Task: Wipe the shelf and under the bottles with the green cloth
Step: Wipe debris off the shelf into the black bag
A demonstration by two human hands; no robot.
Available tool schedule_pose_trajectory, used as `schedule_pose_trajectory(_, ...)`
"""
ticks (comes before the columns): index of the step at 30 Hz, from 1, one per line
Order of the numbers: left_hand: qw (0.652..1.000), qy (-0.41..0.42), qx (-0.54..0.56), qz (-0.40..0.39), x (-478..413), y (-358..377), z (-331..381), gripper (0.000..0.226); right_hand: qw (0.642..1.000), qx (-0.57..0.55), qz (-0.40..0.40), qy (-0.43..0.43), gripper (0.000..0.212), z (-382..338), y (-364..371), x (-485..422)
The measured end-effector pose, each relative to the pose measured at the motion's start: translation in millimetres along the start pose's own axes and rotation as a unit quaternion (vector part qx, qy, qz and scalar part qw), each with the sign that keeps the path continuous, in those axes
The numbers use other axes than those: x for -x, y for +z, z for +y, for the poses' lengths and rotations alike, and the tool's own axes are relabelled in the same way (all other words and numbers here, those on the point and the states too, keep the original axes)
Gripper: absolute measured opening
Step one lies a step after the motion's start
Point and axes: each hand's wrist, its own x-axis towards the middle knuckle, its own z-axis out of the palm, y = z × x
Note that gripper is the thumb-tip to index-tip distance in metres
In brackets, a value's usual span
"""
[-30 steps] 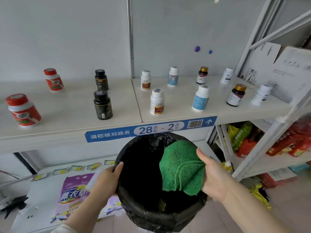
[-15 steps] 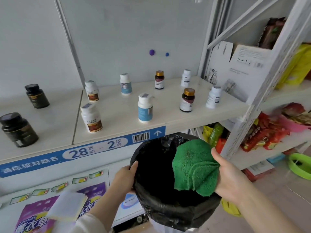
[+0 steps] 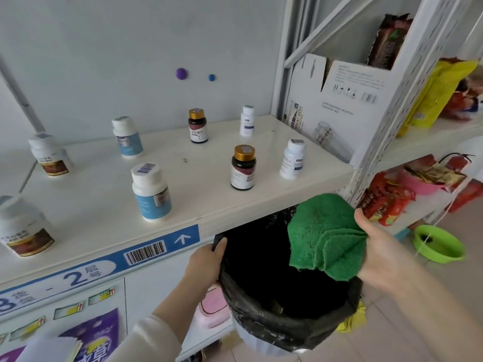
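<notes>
The folded green cloth [image 3: 324, 236] hangs over the mouth of a bin lined with a black bag [image 3: 282, 325], pinched in my right hand [image 3: 384, 254]. My left hand [image 3: 206, 262] grips the bin's left rim just below the front edge of the white shelf [image 3: 109, 205]. Several bottles stand upright on the shelf: a dark one with a gold cap [image 3: 243, 167], a white one [image 3: 292, 159] to its right, a blue-labelled one [image 3: 151, 192] near the front. A few dark specks [image 3: 185, 160] lie mid-shelf.
A white metal rack post [image 3: 386, 126] rises right of the shelf, with a cardboard box [image 3: 347, 105] and snack packets behind it. A green basin [image 3: 439, 246] sits on the floor at right. Below the shelf is a lower ledge with a purple packet [image 3: 96, 338].
The view has swung to the right along the shelf, and the bin and cloth now sit under its right end. Both hands keep the same hold.
</notes>
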Motion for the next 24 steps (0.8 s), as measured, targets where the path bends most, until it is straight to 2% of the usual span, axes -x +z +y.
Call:
schedule_pose_trajectory(2, 1.0, 0.0, -0.001, -0.001, -10, 20, 9, 0.055, 1.0, 0.007, -0.021, -0.001, 0.047, -17, -14, -13)
schedule_pose_trajectory(4, 1.0, -0.006, 0.008, 0.002, -19, 40, 19, 0.056, 0.999, 0.012, -0.041, -0.005, 0.064, -36, -27, -29)
schedule_pose_trajectory(5, 1.0, -0.012, 0.011, 0.005, -24, 50, 24, 0.055, 0.999, 0.015, -0.046, -0.005, 0.066, -45, -35, -37)
schedule_pose_trajectory(7, 1.0, -0.017, 0.015, 0.019, -29, 71, 37, 0.054, 0.997, 0.025, -0.067, 0.0, 0.055, -66, -49, -55)
schedule_pose_trajectory(11, 0.996, -0.038, 0.026, 0.07, -32, 110, 64, 0.049, 0.991, 0.044, -0.12, 0.05, 0.054, -111, -75, -88)
schedule_pose_trajectory(14, 0.992, -0.064, 0.012, 0.108, -32, 128, 79, 0.046, 0.968, 0.039, -0.218, 0.119, 0.058, -142, -86, -106)
schedule_pose_trajectory(17, 0.987, -0.075, -0.021, 0.142, -29, 131, 86, 0.047, 0.98, 0.077, -0.168, 0.077, 0.045, -165, -87, -122)
schedule_pose_trajectory(19, 0.983, -0.085, -0.027, 0.159, -28, 130, 89, 0.045, 0.982, 0.06, -0.173, 0.05, 0.045, -171, -81, -127)
schedule_pose_trajectory(24, 0.983, -0.106, 0.015, 0.15, -26, 123, 95, 0.039, 0.988, 0.06, -0.144, 0.008, 0.037, -172, -48, -143)
